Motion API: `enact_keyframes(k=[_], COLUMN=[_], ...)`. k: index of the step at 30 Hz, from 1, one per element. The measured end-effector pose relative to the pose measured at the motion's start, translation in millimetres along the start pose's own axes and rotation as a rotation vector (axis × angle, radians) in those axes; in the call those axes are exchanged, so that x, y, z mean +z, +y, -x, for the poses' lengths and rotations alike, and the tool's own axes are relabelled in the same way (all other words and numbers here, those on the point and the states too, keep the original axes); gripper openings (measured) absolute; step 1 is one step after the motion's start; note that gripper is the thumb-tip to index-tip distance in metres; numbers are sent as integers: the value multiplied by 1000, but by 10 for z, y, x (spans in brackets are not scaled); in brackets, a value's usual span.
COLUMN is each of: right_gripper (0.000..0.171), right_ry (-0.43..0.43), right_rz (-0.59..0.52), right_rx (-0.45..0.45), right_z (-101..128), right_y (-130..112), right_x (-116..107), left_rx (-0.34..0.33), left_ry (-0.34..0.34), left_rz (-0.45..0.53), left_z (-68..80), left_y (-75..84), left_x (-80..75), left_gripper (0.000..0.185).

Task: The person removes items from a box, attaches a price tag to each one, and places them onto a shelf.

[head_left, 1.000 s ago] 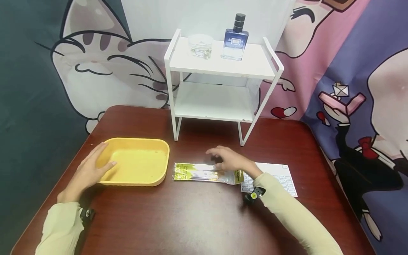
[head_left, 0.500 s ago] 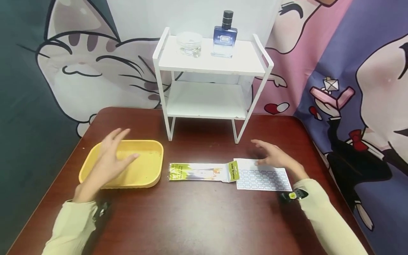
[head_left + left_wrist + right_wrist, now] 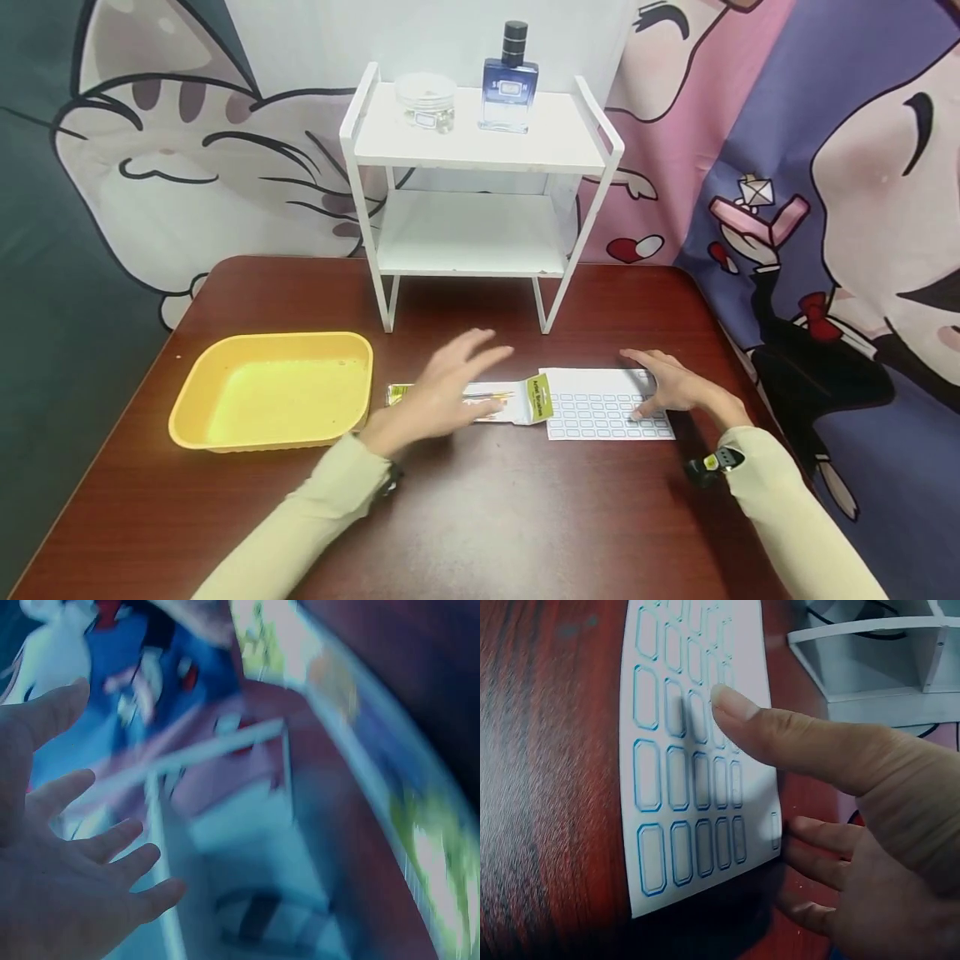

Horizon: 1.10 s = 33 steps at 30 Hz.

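In the head view, a white sheet of blue-bordered labels [image 3: 581,408] lies flat at the right of the table. My right hand [image 3: 675,387] is at its right end. In the right wrist view the thumb [image 3: 739,712] extends above the printed labels, while the other fingers spread beside the sheet's far edge. Left of the sheet is a clear packet of artist brushes [image 3: 538,398] with a green header. My left hand [image 3: 442,387], blurred, is over that packet and hides much of it. The left wrist view shows its fingers spread, holding nothing.
A yellow plastic tray [image 3: 273,392] sits at the left of the table. Behind stands a white two-tier shelf [image 3: 472,233], bearing a lidded clear jar [image 3: 426,104] and a blue perfume bottle [image 3: 508,92]. Cartoon-printed fabric [image 3: 165,208] hangs around the table.
My left hand has moved right, from the yellow tray to over the brush packet. The right hand has gone right, from above the packet to the label sheet. The head view has shifted slightly.
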State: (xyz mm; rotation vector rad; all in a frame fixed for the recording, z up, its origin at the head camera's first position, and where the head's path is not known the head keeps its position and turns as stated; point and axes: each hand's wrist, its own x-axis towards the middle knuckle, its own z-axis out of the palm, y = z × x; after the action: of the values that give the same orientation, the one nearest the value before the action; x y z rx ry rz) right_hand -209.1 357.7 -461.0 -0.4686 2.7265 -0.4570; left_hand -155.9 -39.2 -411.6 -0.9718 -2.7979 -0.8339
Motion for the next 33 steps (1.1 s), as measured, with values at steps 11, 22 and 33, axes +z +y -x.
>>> enact_keyframes(k=[11,22,33], right_gripper=[108,102,66], right_ry=[6,-9,2], right_rz=[109,97,58], right_rx=[11,6,-70], right_z=[-66,-88,-166], right_y=[28,47,111], right_x=[25,38,21], left_rx=[87,48,21], left_ry=[-262,-352,-383], left_rz=[-168,-224,-234], left_z=[-627,-761,-780], left_y=[281,286,245], left_x=[798,1133,1184], left_gripper=[75,78,80])
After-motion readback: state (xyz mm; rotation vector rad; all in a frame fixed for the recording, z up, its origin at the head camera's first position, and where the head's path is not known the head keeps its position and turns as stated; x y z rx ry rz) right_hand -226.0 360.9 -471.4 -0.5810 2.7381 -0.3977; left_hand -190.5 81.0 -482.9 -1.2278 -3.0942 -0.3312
